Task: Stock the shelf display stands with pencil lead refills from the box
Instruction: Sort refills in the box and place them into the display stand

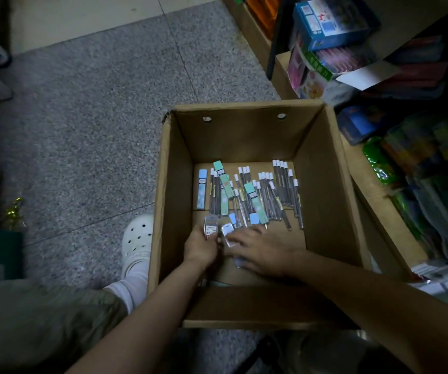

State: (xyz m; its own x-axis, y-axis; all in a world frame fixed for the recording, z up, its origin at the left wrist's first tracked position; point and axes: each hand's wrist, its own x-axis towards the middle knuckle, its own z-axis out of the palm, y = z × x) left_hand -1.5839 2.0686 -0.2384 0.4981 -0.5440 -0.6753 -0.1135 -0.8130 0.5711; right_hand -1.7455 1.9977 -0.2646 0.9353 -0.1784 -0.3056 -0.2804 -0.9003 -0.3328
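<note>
Both our hands work low in the box (322, 168): left hand (199, 245) pinches a refill pack (210, 228); right hand (260, 252), spread, covers another; loose refills (258, 195) lie lengthwise just ahead.

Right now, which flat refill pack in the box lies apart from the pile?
The blue pack at the far left, alone beside the box wall; the green ones overlap the tubes.

Brown cardboard box (322, 190), plain all round. Inside it, clear tubes with white caps (282, 184), mint-green packs (224, 182), one pale blue pack (202, 190) at the left. Grey speckled floor (95, 117) across the upper left, a cream band above it. White holed clog (136, 241), white sock (131, 284), olive trousers (36, 322) lower left. Blue carton (330, 22) upper right.
</note>
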